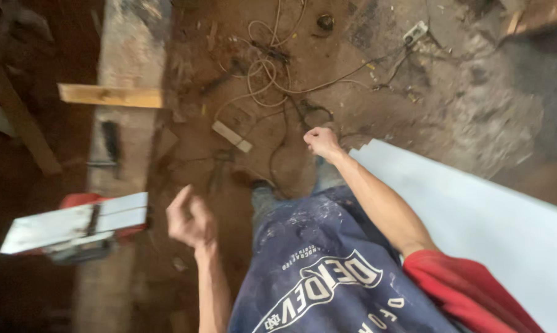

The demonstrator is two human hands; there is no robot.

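Observation:
My left hand point(190, 220) is raised in front of me with its fingers loosely curled and apart, holding nothing. My right hand point(322, 142) is stretched forward and closed in a fist, just left of the near corner of a large pale blue-white panel point(475, 216) that lies slanted along my right side. I cannot see anything inside the fist. My shoe point(261, 185) stands on the dirt floor between the hands. A tangle of pale cables point(266, 71) lies on the ground beyond my right hand.
A machine with a flat metal top and red base point(75, 227) sits at the left. A wooden plank point(112, 95) sticks out over a long grey slab point(127, 55). A small wooden block point(232, 136) and a power strip point(416, 32) lie on the dirt.

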